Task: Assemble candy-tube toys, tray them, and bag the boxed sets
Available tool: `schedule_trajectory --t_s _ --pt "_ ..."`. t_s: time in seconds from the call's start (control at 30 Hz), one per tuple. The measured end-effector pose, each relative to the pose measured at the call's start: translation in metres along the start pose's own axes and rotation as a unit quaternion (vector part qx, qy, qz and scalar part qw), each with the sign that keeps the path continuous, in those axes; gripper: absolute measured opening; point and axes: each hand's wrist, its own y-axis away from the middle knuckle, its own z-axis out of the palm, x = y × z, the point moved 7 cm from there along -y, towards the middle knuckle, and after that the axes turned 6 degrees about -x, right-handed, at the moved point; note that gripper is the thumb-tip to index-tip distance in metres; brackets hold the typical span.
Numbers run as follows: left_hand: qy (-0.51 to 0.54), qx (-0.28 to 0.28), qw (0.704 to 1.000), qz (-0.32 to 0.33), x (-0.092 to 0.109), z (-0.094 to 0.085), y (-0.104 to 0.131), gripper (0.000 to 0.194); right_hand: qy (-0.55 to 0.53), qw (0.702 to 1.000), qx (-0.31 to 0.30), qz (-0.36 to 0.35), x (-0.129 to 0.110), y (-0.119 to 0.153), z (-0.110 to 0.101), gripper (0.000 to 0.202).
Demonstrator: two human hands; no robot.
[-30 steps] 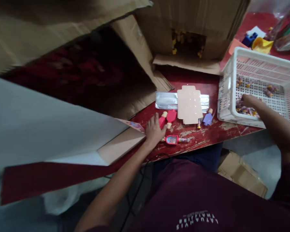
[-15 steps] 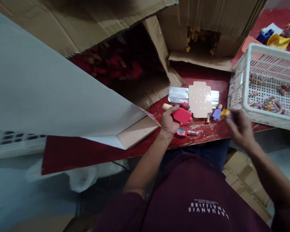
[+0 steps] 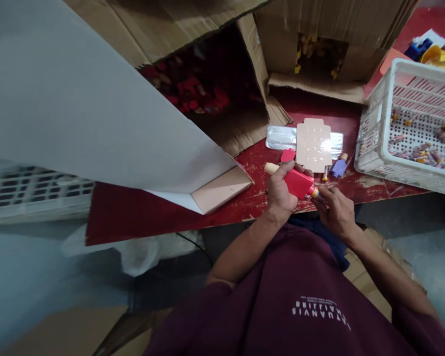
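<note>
Left hand (image 3: 282, 194) grips red piece (image 3: 299, 184) over table's (image 3: 259, 153) near edge; right hand (image 3: 338, 211) pinches yellow-ended tube (image 3: 315, 193) against its tip. Purple piece (image 3: 338, 168) by same edge. White crate (image 3: 411, 169) farther right, small tubes (image 3: 424, 157) inside. Pale card (image 3: 314, 146) overlies silver packet (image 3: 282, 137).

Low in the frame, right of centre, the dark maroon shirt (image 3: 282, 316) carries pale block lettering (image 3: 321, 314), upside down as seen here and slanting down to the right. The larger line nearest the bottom edge seems to read "LATUANVIS"; the next seems to begin "THAI", its ending unclear. A third line, in tiny print, is too small to read.
</note>
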Motion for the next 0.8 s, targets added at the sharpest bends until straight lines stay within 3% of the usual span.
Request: schedule_trajectory --t_s 0.13,0.27,0.33,0.4,0.43,0.47,0.53,0.57,0.6,0.63,0.67,0.73,0.77,0.8 --pt "0.002 -0.019 1.000 0.011 -0.001 0.001 0.004 0.018 0.037 0.999 0.004 -0.035 -0.006 0.006 0.003 0.035" --pt "-0.017 0.000 1.000 0.000 -0.007 -0.005 0.001 0.020 0.012 0.999 -0.012 -0.034 -0.005 0.013 0.011 0.035" --pt "-0.029 -0.001 0.999 -0.019 -0.012 -0.008 -0.001 0.021 -0.069 0.997 -0.020 0.008 -0.001 0.016 0.013 0.030" --pt "-0.035 -0.006 0.999 -0.031 -0.015 -0.010 -0.002 0.021 -0.215 0.968 -0.046 0.120 0.010 0.019 0.018 0.026" --pt "-0.038 -0.011 0.999 -0.033 -0.016 -0.010 -0.002 0.022 -0.310 0.927 -0.073 0.201 0.016 0.022 0.025 0.027" --pt "-0.042 -0.018 0.998 -0.034 -0.016 -0.010 -0.002 0.022 -0.410 0.860 -0.112 0.283 0.020 0.028 0.035 0.032" --pt "-0.054 -0.038 0.997 -0.041 -0.016 -0.008 -0.001 0.023 -0.579 0.677 -0.202 0.407 0.012 0.042 0.056 0.047" --pt "-0.060 -0.047 0.996 -0.046 -0.016 -0.007 -0.001 0.024 -0.628 0.601 -0.234 0.436 0.005 0.046 0.061 0.053" --pt "-0.064 -0.052 0.995 -0.049 -0.016 -0.006 -0.001 0.024 -0.646 0.567 -0.249 0.446 0.002 0.048 0.063 0.057" --pt "-0.065 -0.051 0.995 -0.048 -0.015 -0.006 -0.002 0.024 -0.633 0.585 -0.243 0.445 0.004 0.047 0.062 0.059" --pt "-0.064 -0.046 0.996 -0.043 -0.014 -0.006 -0.003 0.023 -0.588 0.649 -0.215 0.433 0.011 0.043 0.058 0.057" --pt "-0.056 -0.032 0.998 -0.029 -0.012 -0.007 -0.005 0.022 -0.421 0.816 -0.132 0.373 0.024 0.034 0.040 0.049" --pt "-0.053 -0.027 0.998 -0.023 -0.012 -0.006 -0.006 0.021 -0.330 0.878 -0.096 0.333 0.025 0.031 0.032 0.047" --pt "-0.053 -0.025 0.998 -0.020 -0.012 -0.006 -0.007 0.021 -0.257 0.916 -0.074 0.298 0.023 0.028 0.027 0.046"
